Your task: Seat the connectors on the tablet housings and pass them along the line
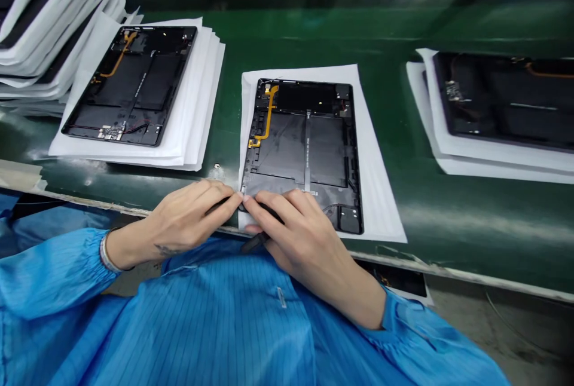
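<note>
An open tablet back housing (pixel 287 162), black inside with an orange flex cable (pixel 270 114) and a grey ribbon cable (pixel 308 153), lies on a white foam sheet (pixel 381 195) in front of me. At its near left corner my left hand (pixel 191 213) has thumb and forefinger pinched together; whatever is between them is too small to make out. My right hand (pixel 300 230) reaches over the near edge, its fingertips meeting the left ones at that corner. Its curled fingers hold a slim dark tool (pixel 255 243), whose kind and tip are hidden.
To the left, another open tablet housing (pixel 134 87) rests on several white sheets, beside a tall stack of sheets and housings (pixel 49 33). A further housing (pixel 506 99) lies on sheets at right. The green bench's near edge (pixel 448 272) runs close to my body.
</note>
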A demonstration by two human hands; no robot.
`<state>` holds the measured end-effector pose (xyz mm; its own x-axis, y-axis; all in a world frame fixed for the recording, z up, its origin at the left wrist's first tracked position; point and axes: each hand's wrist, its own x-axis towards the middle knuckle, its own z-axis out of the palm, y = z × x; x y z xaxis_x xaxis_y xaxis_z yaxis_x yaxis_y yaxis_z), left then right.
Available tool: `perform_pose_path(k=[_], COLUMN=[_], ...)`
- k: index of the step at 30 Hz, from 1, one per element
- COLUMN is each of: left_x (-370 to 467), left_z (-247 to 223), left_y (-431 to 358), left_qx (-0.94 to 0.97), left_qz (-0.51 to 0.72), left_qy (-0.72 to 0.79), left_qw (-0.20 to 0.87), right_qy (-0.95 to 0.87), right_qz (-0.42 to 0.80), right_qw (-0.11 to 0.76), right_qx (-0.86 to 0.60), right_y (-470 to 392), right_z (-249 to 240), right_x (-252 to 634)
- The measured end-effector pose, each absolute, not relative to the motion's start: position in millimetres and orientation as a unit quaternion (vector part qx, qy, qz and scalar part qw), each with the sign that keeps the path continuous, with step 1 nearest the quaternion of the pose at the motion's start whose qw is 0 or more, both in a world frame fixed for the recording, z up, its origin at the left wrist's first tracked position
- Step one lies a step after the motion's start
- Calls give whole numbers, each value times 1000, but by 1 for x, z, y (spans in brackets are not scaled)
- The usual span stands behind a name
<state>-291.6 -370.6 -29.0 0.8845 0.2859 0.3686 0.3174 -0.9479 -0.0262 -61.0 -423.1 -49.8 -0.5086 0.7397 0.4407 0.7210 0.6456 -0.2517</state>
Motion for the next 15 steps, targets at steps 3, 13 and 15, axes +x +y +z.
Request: perform_pose_path(k=[3,13,15], left_x=[-290,-285,-285], left_z=[-28,-59,-64], left_y=[-372,-348,-349], left_qx=[-969,-945,-943], left_qz=[-165,-216,-219], left_qy=[-132,-210,-206], left_qw=[129,-125,-141], right_qy=[-853,-819,-827], right_qz=[86,42,45], right_qw=[291,338,317], right_qx=[-425,-463,-462], right_y=[-425,-433,-431], right_z=[-37,-26,-29], right_x=[-49,-41,-45])
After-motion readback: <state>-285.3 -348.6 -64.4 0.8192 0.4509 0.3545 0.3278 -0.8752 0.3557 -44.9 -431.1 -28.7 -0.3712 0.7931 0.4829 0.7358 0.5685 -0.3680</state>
